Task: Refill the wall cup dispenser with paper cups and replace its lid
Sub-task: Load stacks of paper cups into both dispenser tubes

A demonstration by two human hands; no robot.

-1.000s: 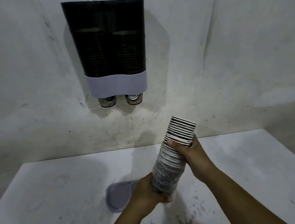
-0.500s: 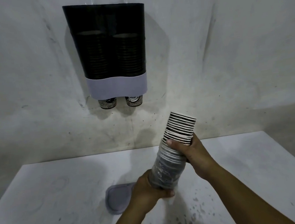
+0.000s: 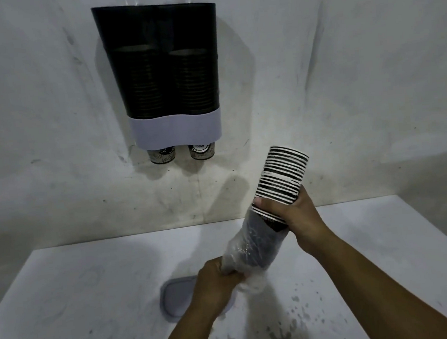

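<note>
A dark two-column cup dispenser [image 3: 161,61] with a pale lower band hangs on the wall, open at the top, each column partly filled with cups. A cup bottom pokes out under each column. My right hand [image 3: 292,214] grips a tilted stack of paper cups [image 3: 281,180] near its middle. The stack's lower end sits in a clear plastic sleeve [image 3: 247,251]. My left hand [image 3: 215,286] clutches the bunched bottom of that sleeve. The grey dispenser lid [image 3: 174,298] lies flat on the table, partly hidden by my left hand.
A white table [image 3: 80,303] runs along the stained white wall. Dark specks mark its surface near the front right. The dispenser hangs above the table's left centre.
More of the cup stack stands out of the sleeve now. My right hand has lifted the stack up and right while my left hand holds the sleeve bottom low.
</note>
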